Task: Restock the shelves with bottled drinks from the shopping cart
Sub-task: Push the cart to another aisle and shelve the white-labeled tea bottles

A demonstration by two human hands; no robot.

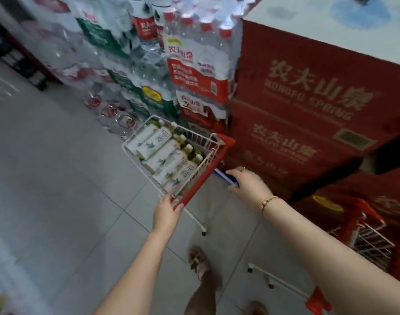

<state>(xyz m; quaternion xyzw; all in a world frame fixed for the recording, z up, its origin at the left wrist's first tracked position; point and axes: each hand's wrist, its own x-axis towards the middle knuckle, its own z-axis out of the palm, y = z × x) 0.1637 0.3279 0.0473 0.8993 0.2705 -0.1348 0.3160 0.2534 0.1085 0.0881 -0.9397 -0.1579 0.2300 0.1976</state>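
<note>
On the grey tiled floor (58, 178), beside stacked red cardboard cartons (308, 105), stands a white wire shopping cart (194, 144) full of white-labelled drink bottles (158, 153). Left hand (167, 212) grips its red handle (206, 173); right hand (246, 185) closes around a blue bar (224, 176).

We are in a shop aisle. Evidence: shrink-wrapped multipacks of bottled water (201, 57) stacked on a grey tiled floor (46, 178), printed red cartons (308, 105) piled beside them, and a wire shopping cart (190, 160) loaded with bottles (158, 153).
</note>
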